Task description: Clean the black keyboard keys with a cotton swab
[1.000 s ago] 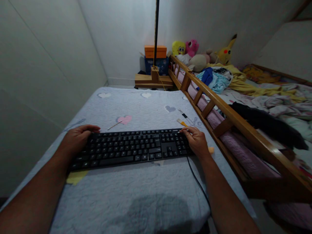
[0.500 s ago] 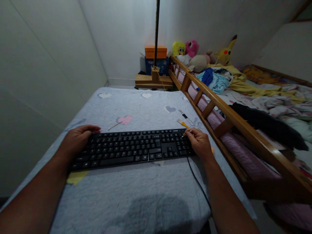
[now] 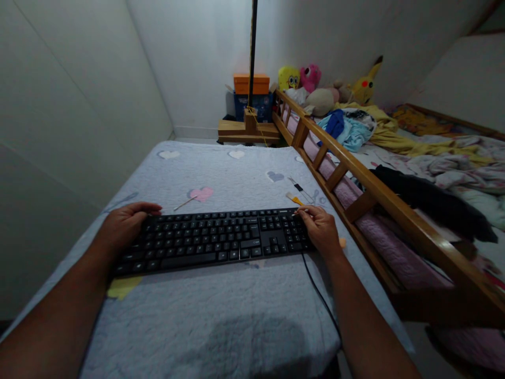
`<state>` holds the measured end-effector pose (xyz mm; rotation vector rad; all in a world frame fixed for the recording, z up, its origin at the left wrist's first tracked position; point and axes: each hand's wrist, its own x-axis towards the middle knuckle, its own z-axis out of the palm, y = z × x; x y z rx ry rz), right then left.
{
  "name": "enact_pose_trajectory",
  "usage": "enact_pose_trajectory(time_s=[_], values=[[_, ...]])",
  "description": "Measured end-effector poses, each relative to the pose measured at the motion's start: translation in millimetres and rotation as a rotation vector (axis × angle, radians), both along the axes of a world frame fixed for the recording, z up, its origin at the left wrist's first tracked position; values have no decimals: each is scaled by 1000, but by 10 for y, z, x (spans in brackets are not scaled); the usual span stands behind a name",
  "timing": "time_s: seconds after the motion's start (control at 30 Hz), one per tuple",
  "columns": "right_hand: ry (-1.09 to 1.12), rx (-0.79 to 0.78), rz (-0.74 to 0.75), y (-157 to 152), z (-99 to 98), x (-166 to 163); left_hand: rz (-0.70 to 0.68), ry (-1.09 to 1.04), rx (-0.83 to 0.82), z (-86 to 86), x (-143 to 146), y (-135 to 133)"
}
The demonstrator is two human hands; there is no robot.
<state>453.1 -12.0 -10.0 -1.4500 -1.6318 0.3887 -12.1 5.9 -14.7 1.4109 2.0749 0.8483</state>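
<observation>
A black keyboard point(image 3: 215, 240) lies across a pale blue quilt with heart patches point(image 3: 221, 168). My left hand point(image 3: 124, 225) is closed over the keyboard's left end, fingers curled along its top edge. At the right end, my right hand point(image 3: 321, 230) is pinched round a thin stick-like tool. The tool's pale tip point(image 3: 296, 212) touches the keyboard's top right corner, and its orange end point(image 3: 342, 242) pokes out behind the hand. The keyboard's black cable point(image 3: 317, 292) runs back toward me past my right wrist.
An orange-handled brush point(image 3: 294, 198), a small dark tool point(image 3: 299, 186) and a thin stick point(image 3: 185, 202) lie on the quilt beyond the keyboard. A yellow paper point(image 3: 123, 287) sticks out under the keyboard's left corner. A wooden bed rail point(image 3: 355, 171) runs along the right; boxes point(image 3: 251, 84) and plush toys stand behind.
My right hand has shifted slightly at the keyboard's top right corner, moving the tool's tip a little. The left hand and keyboard have stayed put.
</observation>
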Motion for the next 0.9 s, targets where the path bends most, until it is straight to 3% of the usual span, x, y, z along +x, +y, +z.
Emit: enact_pose_trajectory(time_s=[0.47, 0.9], values=[[-25, -3, 2, -23, 10, 1, 21, -6, 16, 60, 50, -25], [-17, -8, 22, -59, 26, -2, -3, -3, 10, 14, 2, -5]])
